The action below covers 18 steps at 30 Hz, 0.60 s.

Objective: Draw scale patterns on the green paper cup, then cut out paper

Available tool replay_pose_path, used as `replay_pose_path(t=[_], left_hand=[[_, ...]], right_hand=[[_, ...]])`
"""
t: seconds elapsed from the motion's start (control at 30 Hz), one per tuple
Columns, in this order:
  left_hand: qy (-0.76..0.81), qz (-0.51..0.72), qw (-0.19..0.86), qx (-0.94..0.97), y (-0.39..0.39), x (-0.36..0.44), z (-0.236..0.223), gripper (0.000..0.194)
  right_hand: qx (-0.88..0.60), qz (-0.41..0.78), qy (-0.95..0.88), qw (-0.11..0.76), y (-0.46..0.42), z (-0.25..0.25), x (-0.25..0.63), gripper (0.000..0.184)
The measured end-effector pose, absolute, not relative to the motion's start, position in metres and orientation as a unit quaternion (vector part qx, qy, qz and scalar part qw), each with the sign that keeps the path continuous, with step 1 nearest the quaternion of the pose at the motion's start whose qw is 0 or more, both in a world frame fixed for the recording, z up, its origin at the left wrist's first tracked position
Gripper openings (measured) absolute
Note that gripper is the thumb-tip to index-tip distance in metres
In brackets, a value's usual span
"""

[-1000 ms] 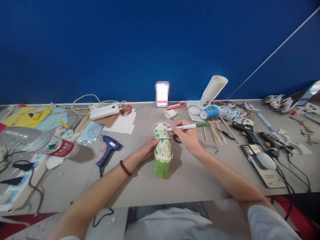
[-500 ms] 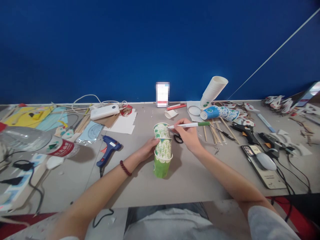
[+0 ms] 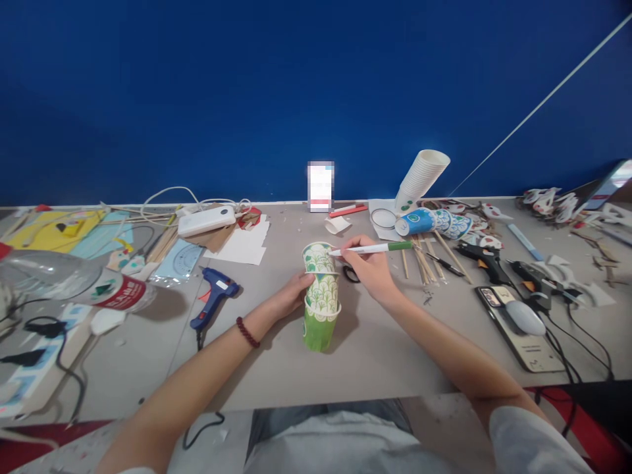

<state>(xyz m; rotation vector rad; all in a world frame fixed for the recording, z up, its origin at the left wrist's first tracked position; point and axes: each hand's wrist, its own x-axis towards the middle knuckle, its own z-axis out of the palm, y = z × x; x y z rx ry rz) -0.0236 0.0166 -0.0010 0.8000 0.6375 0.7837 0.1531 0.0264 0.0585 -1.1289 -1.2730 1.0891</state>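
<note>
A stack of three green-patterned paper cups [image 3: 320, 296] stands upright on the grey table [image 3: 385, 355] in front of me. My left hand [image 3: 289, 296] is wrapped round the stack's left side, at the middle cup. My right hand [image 3: 370, 266] pinches a white marker with a green cap [image 3: 375, 248]. Its tip touches the rim of the top cup. Black scissors [image 3: 349, 274] lie on the table, partly hidden under my right hand.
A blue glue gun [image 3: 213, 293] lies left of the cups, beside a plastic bottle [image 3: 74, 280]. A leaning stack of white cups [image 3: 422, 174], blue cups [image 3: 434, 220], wooden sticks [image 3: 424, 260], a black glue gun [image 3: 486, 258] and a phone [image 3: 513, 322] crowd the right side.
The marker's tip has shifted slightly along the top cup's rim. Both hands otherwise stay where they were.
</note>
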Motion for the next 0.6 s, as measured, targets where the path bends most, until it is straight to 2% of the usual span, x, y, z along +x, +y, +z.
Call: replay_pose_path(t=[0.6], left_hand=[[0.297, 0.362, 0.803, 0.370, 0.0167, -0.0240, -0.0002, 0.064]], right_hand=[[-0.453, 0.514, -0.473, 0.554, 0.0289, 0.0545, 0.1533, 0.007]])
